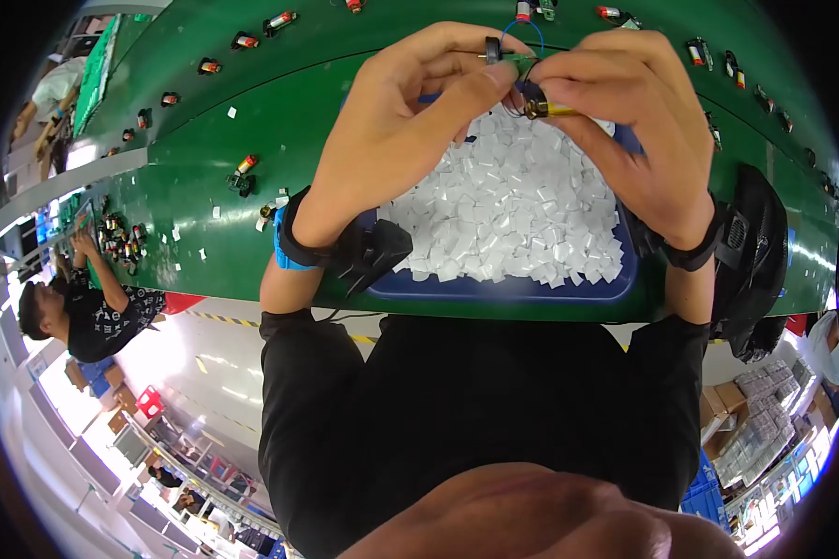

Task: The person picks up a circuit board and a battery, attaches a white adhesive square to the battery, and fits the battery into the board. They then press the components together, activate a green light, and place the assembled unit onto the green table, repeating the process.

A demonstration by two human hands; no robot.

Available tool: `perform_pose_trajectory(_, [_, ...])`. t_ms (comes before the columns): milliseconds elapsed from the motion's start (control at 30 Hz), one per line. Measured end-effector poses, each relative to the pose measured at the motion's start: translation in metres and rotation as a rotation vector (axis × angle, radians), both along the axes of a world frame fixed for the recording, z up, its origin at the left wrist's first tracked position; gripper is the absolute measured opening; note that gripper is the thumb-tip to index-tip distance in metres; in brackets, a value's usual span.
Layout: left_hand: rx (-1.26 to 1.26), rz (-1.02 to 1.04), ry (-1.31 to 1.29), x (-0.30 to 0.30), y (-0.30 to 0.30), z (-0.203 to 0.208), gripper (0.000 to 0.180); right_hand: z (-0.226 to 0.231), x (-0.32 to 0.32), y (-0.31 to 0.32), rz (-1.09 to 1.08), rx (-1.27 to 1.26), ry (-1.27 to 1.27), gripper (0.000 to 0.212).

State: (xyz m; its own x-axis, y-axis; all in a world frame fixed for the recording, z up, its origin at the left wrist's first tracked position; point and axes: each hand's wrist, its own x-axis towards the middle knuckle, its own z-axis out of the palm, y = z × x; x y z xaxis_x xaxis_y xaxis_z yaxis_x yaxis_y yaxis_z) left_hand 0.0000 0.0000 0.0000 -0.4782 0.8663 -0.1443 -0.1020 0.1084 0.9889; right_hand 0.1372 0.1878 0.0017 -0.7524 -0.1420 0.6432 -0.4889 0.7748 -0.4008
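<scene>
At the far side of the blue tray (503, 290), the left grip (396, 126) is clamped on a small green board (524, 58), the right grip (639, 116) on a yellow-sided cylinder (537, 102). White slips (513, 214) fill the tray.

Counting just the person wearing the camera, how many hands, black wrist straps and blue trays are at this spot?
Hands, left hand and right hand: 2
Black wrist straps: 2
Blue tray: 1
Total: 5
</scene>
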Motion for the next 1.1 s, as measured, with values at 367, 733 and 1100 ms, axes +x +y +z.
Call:
perform_pose_trajectory(367, [-0.022, -0.188, 0.413, -0.002, -0.004, 0.006, 0.039, 0.006, 0.000, -0.014, -0.225, 0.272, 0.158, 0.021])
perform_pose_trajectory(733, [0.176, 0.068, 0.348, 0.005, 0.004, -0.009, 0.036, 0.022, 0.013, -0.010, -0.238, 0.046, 0.088, 0.034])
perform_pose_trajectory(1100, [0.388, 0.185, 0.468, 0.008, 0.012, -0.018, 0.035, -0.011, 0.011, -0.026, -0.206, -0.530, -0.034, 0.038])
